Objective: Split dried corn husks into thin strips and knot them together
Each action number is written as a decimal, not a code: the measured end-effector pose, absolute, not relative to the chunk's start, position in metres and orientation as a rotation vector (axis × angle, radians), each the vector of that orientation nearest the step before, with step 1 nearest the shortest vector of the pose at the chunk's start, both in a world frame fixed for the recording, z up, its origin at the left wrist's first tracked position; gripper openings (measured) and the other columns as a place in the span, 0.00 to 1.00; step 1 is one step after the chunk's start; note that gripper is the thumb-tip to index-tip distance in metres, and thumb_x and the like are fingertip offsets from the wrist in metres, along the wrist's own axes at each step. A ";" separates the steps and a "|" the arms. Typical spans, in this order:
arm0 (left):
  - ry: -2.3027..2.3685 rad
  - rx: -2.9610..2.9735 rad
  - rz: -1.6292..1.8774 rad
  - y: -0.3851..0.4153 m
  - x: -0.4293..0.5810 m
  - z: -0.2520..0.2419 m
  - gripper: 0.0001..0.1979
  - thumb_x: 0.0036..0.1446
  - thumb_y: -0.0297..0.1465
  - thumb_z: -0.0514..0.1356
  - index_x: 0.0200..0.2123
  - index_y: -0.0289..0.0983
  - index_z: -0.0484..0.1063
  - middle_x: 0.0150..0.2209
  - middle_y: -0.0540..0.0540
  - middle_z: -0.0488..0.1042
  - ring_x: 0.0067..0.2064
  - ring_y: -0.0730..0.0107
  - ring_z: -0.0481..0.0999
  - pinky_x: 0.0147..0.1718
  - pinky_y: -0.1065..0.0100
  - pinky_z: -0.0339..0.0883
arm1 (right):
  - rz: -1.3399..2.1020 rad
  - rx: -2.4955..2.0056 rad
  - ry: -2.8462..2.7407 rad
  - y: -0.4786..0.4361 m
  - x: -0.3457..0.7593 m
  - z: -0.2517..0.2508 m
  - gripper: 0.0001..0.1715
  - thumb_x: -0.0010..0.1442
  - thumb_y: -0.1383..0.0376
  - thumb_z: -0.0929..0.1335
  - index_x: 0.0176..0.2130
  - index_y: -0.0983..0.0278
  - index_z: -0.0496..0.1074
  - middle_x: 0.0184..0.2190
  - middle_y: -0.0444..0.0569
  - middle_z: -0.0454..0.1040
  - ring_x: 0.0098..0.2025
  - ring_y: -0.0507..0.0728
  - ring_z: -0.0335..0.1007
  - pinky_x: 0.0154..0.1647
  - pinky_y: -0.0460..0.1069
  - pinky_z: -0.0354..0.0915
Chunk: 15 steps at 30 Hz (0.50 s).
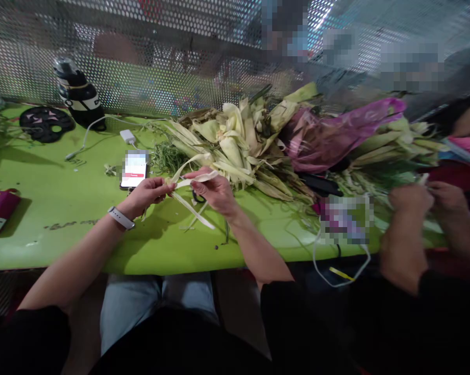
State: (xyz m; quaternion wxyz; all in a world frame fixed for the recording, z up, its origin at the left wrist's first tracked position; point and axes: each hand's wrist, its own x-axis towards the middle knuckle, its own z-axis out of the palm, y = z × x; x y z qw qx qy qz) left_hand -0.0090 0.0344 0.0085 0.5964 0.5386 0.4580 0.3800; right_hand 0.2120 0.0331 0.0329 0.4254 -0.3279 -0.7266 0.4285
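Note:
Pale strips of corn husk stretch between my two hands above the green tabletop. My left hand, with a white band on its wrist, pinches the strips between thumb and fingers. Across from it, my right hand grips the curling upper end of a husk strip. A dark loop shows just under the right hand; I cannot make out what it belongs to. Behind both hands lies a big pile of corn husks, with thin green leaves at its left side.
A lit phone, charger with cable, black bottle and black openwork disc sit left. A magenta box stands far left. A pink plastic bag lies right, near another person's hands. Perforated metal backs the table.

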 end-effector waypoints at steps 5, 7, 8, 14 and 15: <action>1.045 1.362 0.861 0.027 -0.002 0.008 0.14 0.51 0.38 0.69 0.32 0.35 0.72 0.24 0.51 0.73 0.21 0.81 0.63 0.20 0.75 0.54 | 0.820 -0.682 -1.949 0.029 0.208 0.037 0.14 0.60 0.51 0.70 0.38 0.56 0.79 0.48 0.48 0.73 0.51 0.57 0.71 0.53 0.56 0.69; 1.025 1.388 0.901 0.025 0.000 0.008 0.16 0.51 0.37 0.70 0.37 0.37 0.69 0.27 0.51 0.75 0.23 0.80 0.67 0.21 0.75 0.59 | 0.859 -0.642 -1.996 0.029 0.204 0.034 0.15 0.61 0.50 0.69 0.38 0.57 0.78 0.44 0.48 0.76 0.48 0.57 0.73 0.51 0.56 0.70; 1.010 1.391 0.925 0.024 0.001 0.008 0.17 0.51 0.36 0.69 0.38 0.38 0.67 0.28 0.51 0.75 0.24 0.79 0.68 0.22 0.75 0.60 | 0.890 -0.678 -1.993 0.030 0.203 0.031 0.16 0.62 0.50 0.68 0.40 0.57 0.78 0.41 0.49 0.78 0.45 0.56 0.74 0.48 0.55 0.71; 0.909 1.375 0.980 0.021 0.004 0.013 0.17 0.52 0.33 0.69 0.34 0.39 0.61 0.26 0.55 0.70 0.24 0.81 0.67 0.20 0.76 0.63 | 1.087 -0.957 -1.814 0.042 0.201 0.013 0.29 0.61 0.49 0.68 0.57 0.59 0.71 0.30 0.44 0.76 0.28 0.51 0.70 0.31 0.48 0.69; 0.895 1.372 0.978 0.021 0.004 0.014 0.17 0.52 0.33 0.69 0.33 0.39 0.61 0.26 0.55 0.69 0.23 0.81 0.66 0.20 0.76 0.63 | 1.112 -0.943 -1.824 0.045 0.202 0.012 0.28 0.61 0.49 0.69 0.56 0.59 0.73 0.32 0.45 0.76 0.28 0.51 0.69 0.30 0.48 0.68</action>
